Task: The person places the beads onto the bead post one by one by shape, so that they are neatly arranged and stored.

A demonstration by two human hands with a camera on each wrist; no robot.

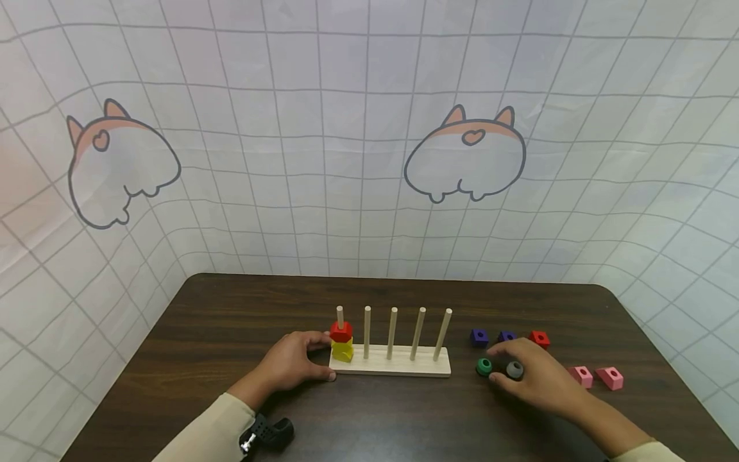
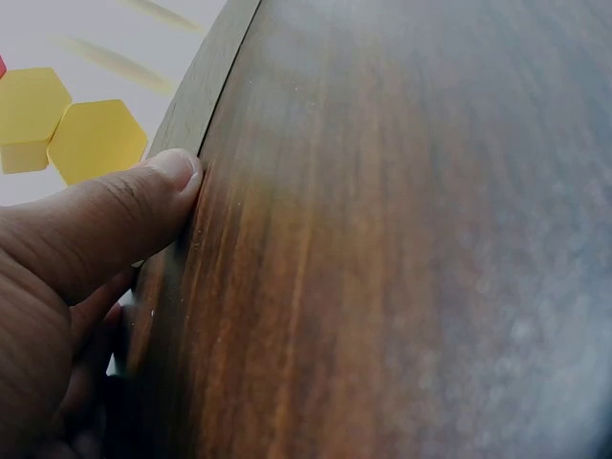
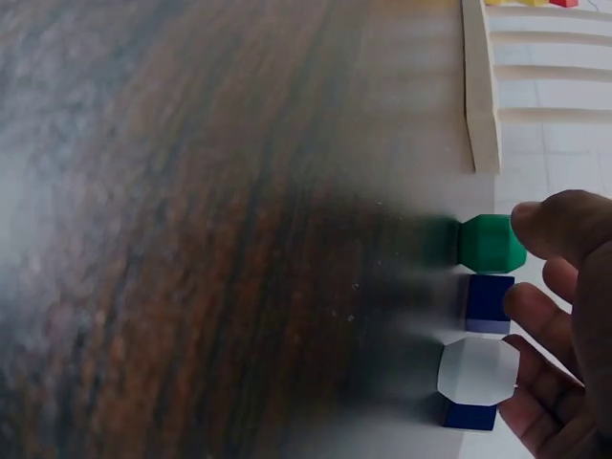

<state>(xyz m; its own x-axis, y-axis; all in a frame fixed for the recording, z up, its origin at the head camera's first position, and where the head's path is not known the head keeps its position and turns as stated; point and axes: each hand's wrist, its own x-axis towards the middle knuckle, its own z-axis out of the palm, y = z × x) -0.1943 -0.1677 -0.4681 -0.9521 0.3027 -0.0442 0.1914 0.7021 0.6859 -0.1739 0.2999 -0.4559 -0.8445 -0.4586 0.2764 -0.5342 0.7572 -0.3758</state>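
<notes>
My left hand [image 1: 291,362] holds the left end of a pale wooden peg stand [image 1: 392,367], its thumb against the front edge. Five upright pegs rise from the stand. On the leftmost, a red block [image 1: 341,332] sits on top of yellow blocks [image 1: 342,350]. Over at the right, my right hand [image 1: 539,378] hovers with thumb and fingers spread around a grey bead [image 1: 514,370], pinching nothing. In the right wrist view, the thumb is close to the green bead [image 3: 491,244], and the fingers are beside the grey bead [image 3: 478,371].
Behind the beads lie two dark blue blocks [image 1: 479,337] and a red block [image 1: 539,339]. Two pink blocks [image 1: 610,378] lie right of my right hand. The dark wooden table [image 1: 242,301] meets a white grid-patterned curtain [image 1: 346,160] at its back edge.
</notes>
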